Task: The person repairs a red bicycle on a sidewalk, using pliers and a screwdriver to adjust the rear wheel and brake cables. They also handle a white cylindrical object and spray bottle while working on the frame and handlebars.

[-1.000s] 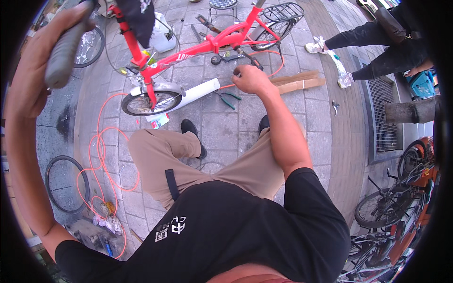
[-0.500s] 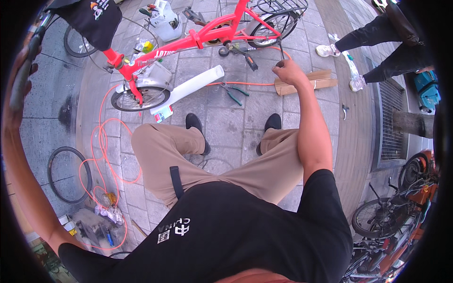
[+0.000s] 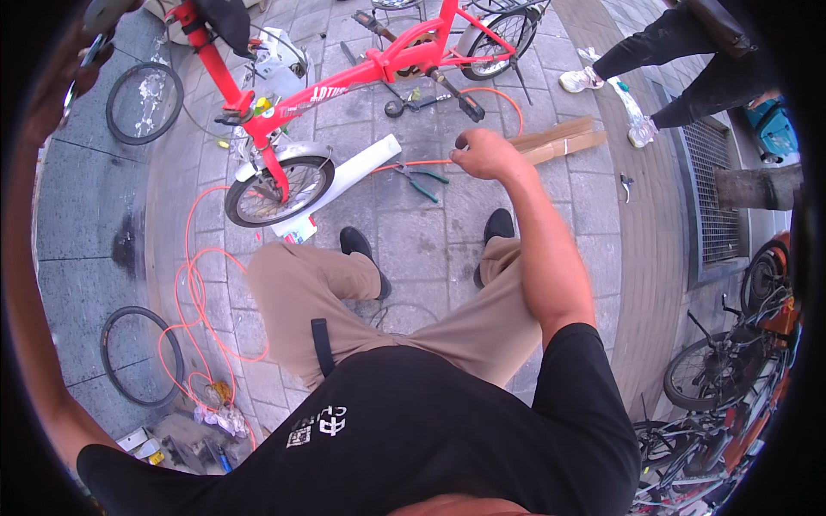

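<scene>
My left hand [image 3: 90, 60] is raised at the upper left, fingers wrapped round a handlebar grip of the red folding bicycle [image 3: 400, 60], partly in shadow at the frame edge. A black cloth bag [image 3: 222, 21] hangs by the handlebar stem. My right hand [image 3: 477, 153] hovers below the pedal [image 3: 471, 107], its fingers loosely curled with nothing visible in them. Beneath it, an orange hose [image 3: 422, 163] crosses the paving near green-handled pliers [image 3: 426, 187]. A white tube [image 3: 357, 172] lies beside the front wheel [image 3: 280, 191].
A person in dark trousers [image 3: 697, 95] stands at the right near a metal grate [image 3: 714, 198] and a tree trunk [image 3: 753, 189]. Parked bicycles [image 3: 714, 370] fill the lower right. A loose tyre [image 3: 142, 354] and coiled hose [image 3: 198, 284] lie at the left, with cardboard [image 3: 559, 146] ahead.
My right hand swung to the right half a second ago and is now back toward the left. My left hand has shifted along the left edge, and the hanging bag sits higher in view.
</scene>
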Demonstrator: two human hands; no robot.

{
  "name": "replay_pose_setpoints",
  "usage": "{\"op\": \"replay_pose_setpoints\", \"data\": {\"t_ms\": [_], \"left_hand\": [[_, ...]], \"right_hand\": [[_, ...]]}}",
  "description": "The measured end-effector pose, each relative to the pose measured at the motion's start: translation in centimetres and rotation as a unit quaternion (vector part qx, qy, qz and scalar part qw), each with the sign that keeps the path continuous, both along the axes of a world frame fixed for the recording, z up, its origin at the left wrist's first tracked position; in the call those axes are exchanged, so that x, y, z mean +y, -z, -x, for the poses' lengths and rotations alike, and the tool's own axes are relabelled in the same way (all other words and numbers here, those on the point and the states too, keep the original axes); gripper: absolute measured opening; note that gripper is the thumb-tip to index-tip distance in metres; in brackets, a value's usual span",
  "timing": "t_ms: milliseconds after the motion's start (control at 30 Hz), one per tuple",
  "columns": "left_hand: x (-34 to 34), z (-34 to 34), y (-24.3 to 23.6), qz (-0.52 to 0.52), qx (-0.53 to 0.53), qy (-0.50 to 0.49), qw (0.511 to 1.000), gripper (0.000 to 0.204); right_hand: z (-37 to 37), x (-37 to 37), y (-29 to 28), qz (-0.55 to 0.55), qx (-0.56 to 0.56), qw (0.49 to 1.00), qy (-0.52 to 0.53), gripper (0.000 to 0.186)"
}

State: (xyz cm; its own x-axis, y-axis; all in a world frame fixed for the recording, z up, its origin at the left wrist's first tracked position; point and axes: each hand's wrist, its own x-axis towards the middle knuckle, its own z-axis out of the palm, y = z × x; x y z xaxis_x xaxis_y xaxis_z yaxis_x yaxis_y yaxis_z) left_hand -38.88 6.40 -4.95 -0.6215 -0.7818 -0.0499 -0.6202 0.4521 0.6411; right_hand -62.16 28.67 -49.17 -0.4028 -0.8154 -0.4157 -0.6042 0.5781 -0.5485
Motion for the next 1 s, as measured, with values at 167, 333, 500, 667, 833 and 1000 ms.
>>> {"op": "replay_pose_setpoints", "data": {"t_ms": [167,333,500,667,833,1000], "left_hand": [[2.9,2.9,0.7,-0.025,0.017,-0.005,1.0,0.037],[6.9,4.9,1.2,-0.014,0.009,0.001,1.0,0.028],[11.4,6.8,1.3,0.01,-0.02,-0.056,0.998,0.032],[14.3,6.2,2.3,0.063,0.022,0.067,0.996,0.035],[16.6,4.5,2.9,0.121,0.017,0.089,0.989,0.038],[17.4,1.6,4.2,0.096,0.033,0.134,0.986,0.045]], "right_hand": [[-1.7,2.3,-0.9,0.025,0.012,1.0,0.005,0.048],[-1.7,5.0,-1.9,0.053,0.014,0.997,0.057,0.048],[0.4,6.1,-2.5,0.035,0.049,0.996,0.069,0.05],[1.2,5.6,-2.4,0.089,0.067,0.992,0.053,0.049],[-1.1,3.4,-3.6,0.25,-0.001,0.965,0.075,0.051],[-2.2,0.7,-11.1,0.553,-0.224,0.793,0.123,0.062]]}}
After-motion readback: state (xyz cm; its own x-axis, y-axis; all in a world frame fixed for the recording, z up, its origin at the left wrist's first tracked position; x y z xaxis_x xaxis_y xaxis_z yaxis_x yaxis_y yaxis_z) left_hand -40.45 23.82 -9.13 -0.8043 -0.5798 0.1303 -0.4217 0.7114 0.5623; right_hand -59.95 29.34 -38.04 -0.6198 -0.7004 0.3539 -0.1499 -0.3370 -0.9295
